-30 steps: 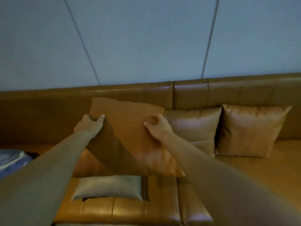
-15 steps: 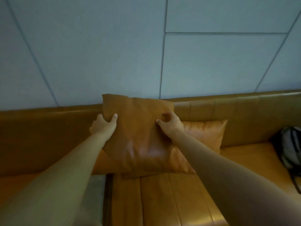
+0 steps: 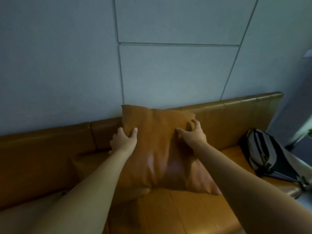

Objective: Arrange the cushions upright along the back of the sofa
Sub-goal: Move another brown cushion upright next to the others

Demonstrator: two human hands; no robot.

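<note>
A tan leather cushion [image 3: 157, 146] stands nearly upright in front of the sofa's backrest [image 3: 236, 119], its top edge rising above the backrest. My left hand [image 3: 124, 141] grips its upper left edge. My right hand [image 3: 194, 134] grips its upper right corner. Another tan cushion [image 3: 200, 179] shows partly behind it at the lower right, and the edge of a further one [image 3: 84, 164] lies in shadow at the left. The sofa seat [image 3: 177, 211] is the same tan leather.
A black and grey backpack [image 3: 268, 154] lies on the seat at the sofa's right end. A grey panelled wall [image 3: 168, 70] rises straight behind the backrest. The sofa's right end [image 3: 278, 98] stops short of a dark corner.
The cushion in both hands has travelled to the right along the sofa, and the view has swung with it. The backpack has come further into view, and the other cushions are now mostly covered.
</note>
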